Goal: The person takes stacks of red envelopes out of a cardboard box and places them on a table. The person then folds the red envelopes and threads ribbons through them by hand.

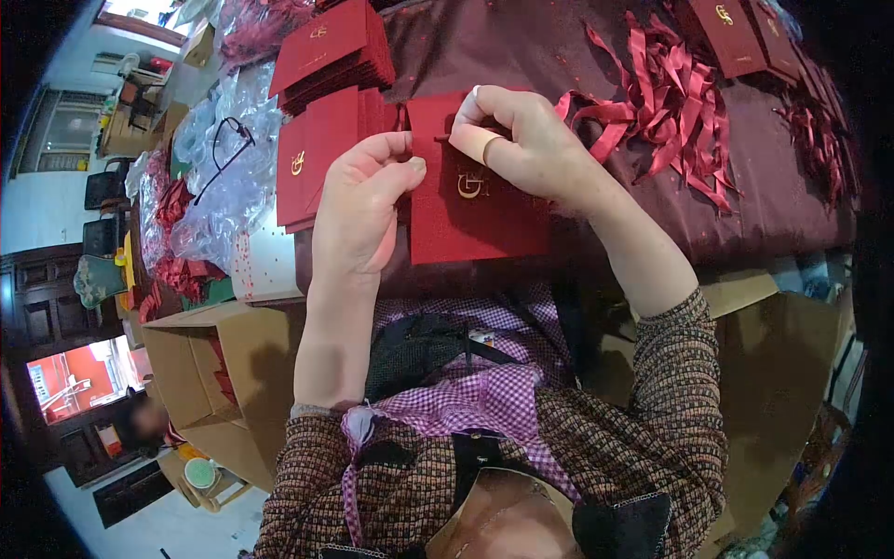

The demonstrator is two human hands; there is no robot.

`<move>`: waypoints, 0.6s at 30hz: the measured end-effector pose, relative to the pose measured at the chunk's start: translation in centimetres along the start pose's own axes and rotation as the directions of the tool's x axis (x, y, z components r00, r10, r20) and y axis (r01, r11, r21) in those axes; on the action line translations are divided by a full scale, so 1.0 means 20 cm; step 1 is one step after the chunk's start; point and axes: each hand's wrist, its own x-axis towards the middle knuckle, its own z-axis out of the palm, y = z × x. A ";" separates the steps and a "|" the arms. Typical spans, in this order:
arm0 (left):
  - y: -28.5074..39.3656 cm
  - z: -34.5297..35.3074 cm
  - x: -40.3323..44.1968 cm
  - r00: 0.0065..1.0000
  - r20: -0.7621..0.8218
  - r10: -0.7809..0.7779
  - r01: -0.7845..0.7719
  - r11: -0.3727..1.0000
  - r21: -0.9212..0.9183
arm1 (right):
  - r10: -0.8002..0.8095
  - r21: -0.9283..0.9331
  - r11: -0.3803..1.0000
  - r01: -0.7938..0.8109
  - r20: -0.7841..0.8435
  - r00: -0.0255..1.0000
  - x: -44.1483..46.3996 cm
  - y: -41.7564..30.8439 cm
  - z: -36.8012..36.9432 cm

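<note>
A red card or flat pouch with a gold emblem (pixel 480 219) lies on the dark cloth in front of me. My left hand (pixel 363 200) is at its upper left edge, thumb and fingertips pinched together on something too small to make out. Over its upper right part my right hand (pixel 526 140) is closed, thumb against bent fingers, with a short dark red ribbon end (pixel 441 139) at the fingertips. Red pieces with gold emblems are stacked (pixel 312 163) just left of my left hand, and a taller stack (pixel 321 51) rises behind them.
Loose red ribbons (pixel 656 112) lie to the right, with more red pieces (pixel 731 37) beyond. Clear plastic bags (pixel 219 214) and dark glasses (pixel 223 160) are at the left. Cardboard boxes (pixel 200 373) stand below the table edge. Another person (pixel 154 424) is at the far lower left.
</note>
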 end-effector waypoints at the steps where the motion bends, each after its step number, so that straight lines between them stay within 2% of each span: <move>1: 0.00 0.00 0.00 1.000 0.000 -0.001 0.001 1.000 0.000 | -0.006 -0.019 1.000 0.006 -0.001 1.000 0.00 0.00 0.00; 13: -0.01 0.00 0.01 1.000 0.011 -0.016 0.016 1.000 0.003 | 0.014 -0.014 1.000 -0.014 0.005 1.000 0.00 0.00 0.00; 15: -0.01 0.02 0.00 0.999 -0.043 0.031 -0.030 0.999 0.039 | 0.027 0.004 1.000 -0.027 0.009 1.000 0.00 0.00 0.00; 18: 0.00 0.02 -0.01 0.997 -0.039 0.066 -0.061 0.992 0.114 | -0.018 -0.010 1.000 0.018 0.019 1.000 0.00 0.01 0.01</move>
